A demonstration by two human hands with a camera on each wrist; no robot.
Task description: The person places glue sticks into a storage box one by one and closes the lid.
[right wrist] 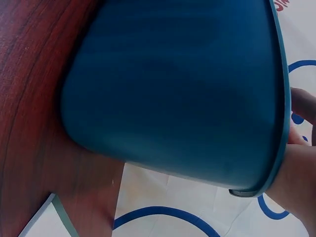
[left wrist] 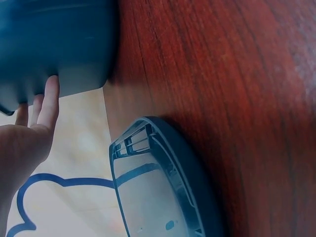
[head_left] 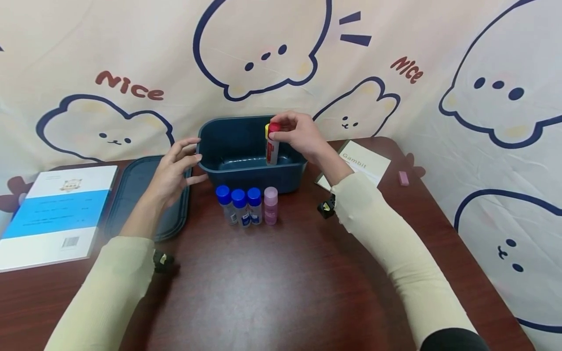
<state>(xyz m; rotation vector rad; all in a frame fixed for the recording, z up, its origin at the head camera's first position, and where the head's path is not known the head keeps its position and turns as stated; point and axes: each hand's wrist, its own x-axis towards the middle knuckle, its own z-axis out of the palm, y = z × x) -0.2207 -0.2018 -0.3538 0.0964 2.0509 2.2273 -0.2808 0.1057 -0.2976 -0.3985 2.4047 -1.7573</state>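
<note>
Cream sleeve (head_left: 404,253) up close. Right hand (head_left: 300,134) pinching a red-capped bottle (head_left: 272,151) at the bin's (head_left: 250,180) opening, yellow cap (head_left: 266,130) beside it. Left hand's (head_left: 173,170) spread fingers touch the bin, holding nothing. "Gambit" booklet (head_left: 369,160) right of the pinching fingers; wall (head_left: 175,39) beyond them says "Nice".

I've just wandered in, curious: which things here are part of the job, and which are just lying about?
Probably part of the job:
red-capped tube, held by the right hand
bin, touched by the left hand
blue-capped bottles
pink bottle
lid, perhaps the bin's

Apparently just lying about:
book
Gambit pad
pink block
</note>
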